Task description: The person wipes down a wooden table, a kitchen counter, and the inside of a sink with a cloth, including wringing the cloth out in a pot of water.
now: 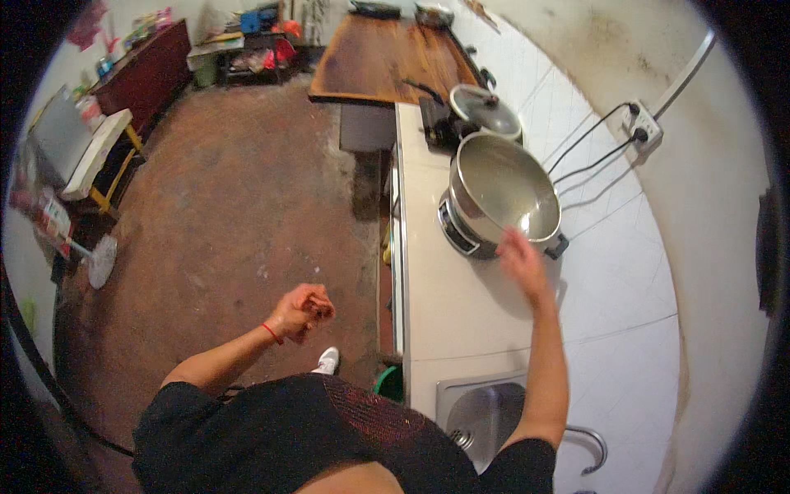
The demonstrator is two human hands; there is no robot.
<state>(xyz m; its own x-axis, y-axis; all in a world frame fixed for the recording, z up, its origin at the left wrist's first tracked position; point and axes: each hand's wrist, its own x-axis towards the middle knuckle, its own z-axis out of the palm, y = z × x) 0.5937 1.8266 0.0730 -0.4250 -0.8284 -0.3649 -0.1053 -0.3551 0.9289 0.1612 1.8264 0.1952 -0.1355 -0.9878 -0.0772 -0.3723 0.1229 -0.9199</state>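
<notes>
My right hand (pixel 521 262) is at the near rim of a large metal pot (pixel 507 185), blurred by motion; whether it touches the rim I cannot tell. The pot stands on an electric cooker base (pixel 458 228) on the counter, with a bright reflection inside it. Over the brown floor hangs my left hand (pixel 305 312), its fingers curled and a red string at the wrist; I see nothing held in it, though the inside of the fist is hidden. Behind the pot is a pan with a glass lid (pixel 484 111).
A steel sink (pixel 450 395) with a curved faucet (pixel 595 441) lies near me. Two black cords run to a wall socket (pixel 643 126). Beyond is a wooden board or tabletop (pixel 395 58). A green bucket (pixel 390 384) stands beside the counter, a white bench (pixel 99 154) at left.
</notes>
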